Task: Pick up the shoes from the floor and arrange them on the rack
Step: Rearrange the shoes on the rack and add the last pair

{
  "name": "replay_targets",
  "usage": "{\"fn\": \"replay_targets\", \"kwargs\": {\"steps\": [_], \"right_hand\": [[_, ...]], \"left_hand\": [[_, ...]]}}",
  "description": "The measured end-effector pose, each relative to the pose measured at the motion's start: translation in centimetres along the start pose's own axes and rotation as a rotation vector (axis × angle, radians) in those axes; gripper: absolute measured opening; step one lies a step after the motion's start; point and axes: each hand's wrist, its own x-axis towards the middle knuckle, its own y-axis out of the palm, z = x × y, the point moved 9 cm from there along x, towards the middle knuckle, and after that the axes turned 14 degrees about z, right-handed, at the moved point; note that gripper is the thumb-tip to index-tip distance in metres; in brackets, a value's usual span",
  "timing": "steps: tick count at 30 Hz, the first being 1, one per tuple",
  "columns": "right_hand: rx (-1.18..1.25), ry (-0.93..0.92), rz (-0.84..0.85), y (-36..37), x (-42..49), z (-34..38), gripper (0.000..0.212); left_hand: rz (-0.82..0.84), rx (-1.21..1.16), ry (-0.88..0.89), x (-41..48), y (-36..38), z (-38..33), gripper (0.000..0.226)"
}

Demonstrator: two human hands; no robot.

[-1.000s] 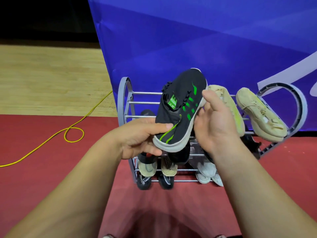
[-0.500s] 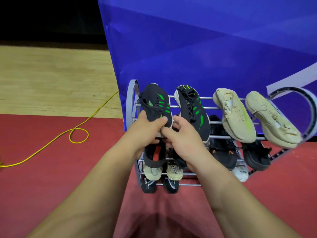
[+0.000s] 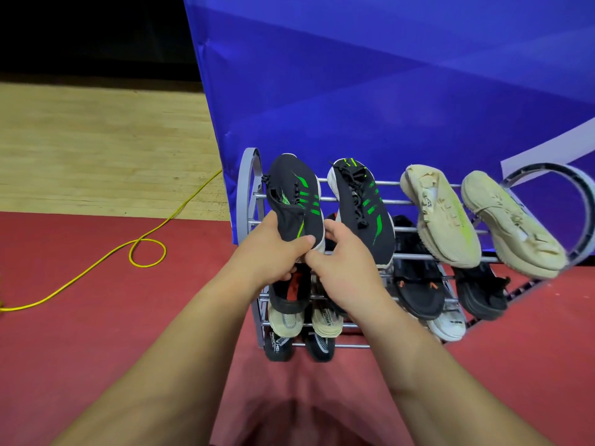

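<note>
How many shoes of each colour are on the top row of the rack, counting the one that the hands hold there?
Black shoes with green stripes: 2
Cream shoes: 2
Total: 4

Indoor sports hall: pale wooden court floor is bordering red sports flooring, and a large blue banner is standing behind the shoe rack.
</note>
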Motion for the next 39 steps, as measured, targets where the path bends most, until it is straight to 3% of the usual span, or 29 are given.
{"fn": "replay_targets", "kwargs": {"steps": [10, 12, 14, 16, 17, 19, 21, 24, 29, 39], "right_hand": [[0.056, 0.035, 0.037, -0.4, 0.0, -0.2, 0.036], [0.097, 0.042, -0.057, -2.9, -0.5, 0.1, 0.025], [-0.075, 0.067, -0.256, -7.3, -1.5, 0.6, 0.008], [-0.267, 0.204, -0.311, -10.4, -2.3, -0.7, 0.023], [-0.273, 0.320, -0.240, -10.9, -2.4, -2.4, 0.036], [-0.153, 0.589, -0.020, -9.5, -3.1, -6.3, 0.060], [0.057, 0.705, 0.163, -6.9, -3.9, -8.4, 0.074], [0.494, 0.553, 0.208, -4.6, -3.0, -7.8, 0.060], [1.006, 0.225, -0.001, -7.1, -2.2, -4.6, 0.028], [0.966, -0.008, -0.096, -11.0, -2.0, -3.7, 0.026]], "left_hand": [[-0.022, -0.054, 0.003, 0.5, 0.0, 0.7, 0.037], [-0.024, -0.057, 0.006, 0.7, 0.1, 0.6, 0.035], [-0.009, -0.082, 0.006, 0.8, 0.3, 0.7, 0.034], [0.002, -0.092, 0.009, 0.9, 0.4, 0.7, 0.034], [0.003, -0.092, 0.009, 0.9, 0.4, 0.6, 0.035], [0.002, -0.094, 0.010, 0.9, 0.5, 0.6, 0.035], [0.002, -0.093, 0.010, 0.9, 0.6, 0.5, 0.036], [-0.007, -0.103, 0.010, 0.8, 0.7, 0.3, 0.036], [-0.013, -0.138, 0.024, 1.1, 1.9, -0.6, 0.034], [-0.005, -0.157, 0.060, 2.0, 6.5, -2.2, 0.034]]}}
